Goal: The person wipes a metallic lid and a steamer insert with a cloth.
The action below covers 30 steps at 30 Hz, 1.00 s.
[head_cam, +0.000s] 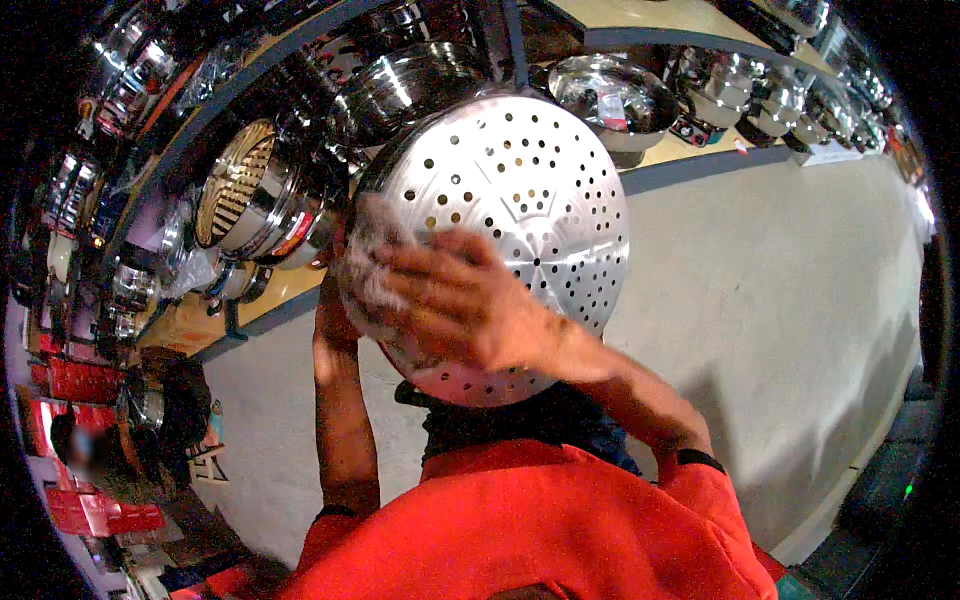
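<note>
A round metal steamer tray [540, 202] with many small holes is held up in front of me, its perforated face towards me. My left hand [335, 311] grips its left rim; most of the fingers are hidden behind the tray. Across the lower left of the perforated face lies my right hand [457, 300], blurred by motion. Under its fingers is a pale, crumpled piece of cloth or similar soft material [375, 262], pressed against the metal. The blur hides its exact edges.
Shelving with a wooden board [667, 154] carries shiny pots and a wide steel pan [611, 97]. At left stands a steel steamer pot [251, 195] with a slotted insert. Grey floor [750, 285] stretches to the right. A person [90, 450] is at the far left.
</note>
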Tool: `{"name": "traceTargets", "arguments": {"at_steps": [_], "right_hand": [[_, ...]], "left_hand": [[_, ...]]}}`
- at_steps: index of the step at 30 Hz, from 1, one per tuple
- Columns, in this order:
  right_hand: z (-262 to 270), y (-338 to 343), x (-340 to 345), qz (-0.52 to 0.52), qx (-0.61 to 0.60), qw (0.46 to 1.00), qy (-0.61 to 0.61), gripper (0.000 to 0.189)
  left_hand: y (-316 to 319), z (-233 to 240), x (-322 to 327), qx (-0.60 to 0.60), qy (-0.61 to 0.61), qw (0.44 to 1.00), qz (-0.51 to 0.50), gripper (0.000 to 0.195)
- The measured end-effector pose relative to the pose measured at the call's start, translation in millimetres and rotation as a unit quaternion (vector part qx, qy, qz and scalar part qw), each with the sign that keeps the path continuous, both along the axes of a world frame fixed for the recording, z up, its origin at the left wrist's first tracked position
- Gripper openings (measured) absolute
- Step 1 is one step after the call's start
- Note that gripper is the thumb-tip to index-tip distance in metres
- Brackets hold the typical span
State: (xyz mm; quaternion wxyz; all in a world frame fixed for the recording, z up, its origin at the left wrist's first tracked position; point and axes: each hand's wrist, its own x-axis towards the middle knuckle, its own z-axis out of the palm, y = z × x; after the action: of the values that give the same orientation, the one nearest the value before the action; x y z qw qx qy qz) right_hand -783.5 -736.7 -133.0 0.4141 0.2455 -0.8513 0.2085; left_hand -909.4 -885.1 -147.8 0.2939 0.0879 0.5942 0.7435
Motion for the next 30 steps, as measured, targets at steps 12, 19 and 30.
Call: {"name": "traceTargets", "arguments": {"at_steps": [12, 19, 30], "right_hand": [[-53.4, 160.4, -27.5, -0.309, -0.338, 0.886, -0.075, 0.027], [-126.2, 95.5, 47.8, -0.324, -0.303, 0.884, -0.145, 0.037], [-56.1, 11.2, 51.3, 0.024, -0.014, 1.0, 0.003, 0.038]], "left_hand": [[2.2, 2.9, 5.8, -0.07, -0.005, 0.997, 0.022, 0.07], [3.5, -16.4, -17.4, -0.014, 0.033, 0.999, 0.011, 0.064], [25.7, -3.2, -1.7, 0.048, 0.006, 0.998, -0.041, 0.06]]}}
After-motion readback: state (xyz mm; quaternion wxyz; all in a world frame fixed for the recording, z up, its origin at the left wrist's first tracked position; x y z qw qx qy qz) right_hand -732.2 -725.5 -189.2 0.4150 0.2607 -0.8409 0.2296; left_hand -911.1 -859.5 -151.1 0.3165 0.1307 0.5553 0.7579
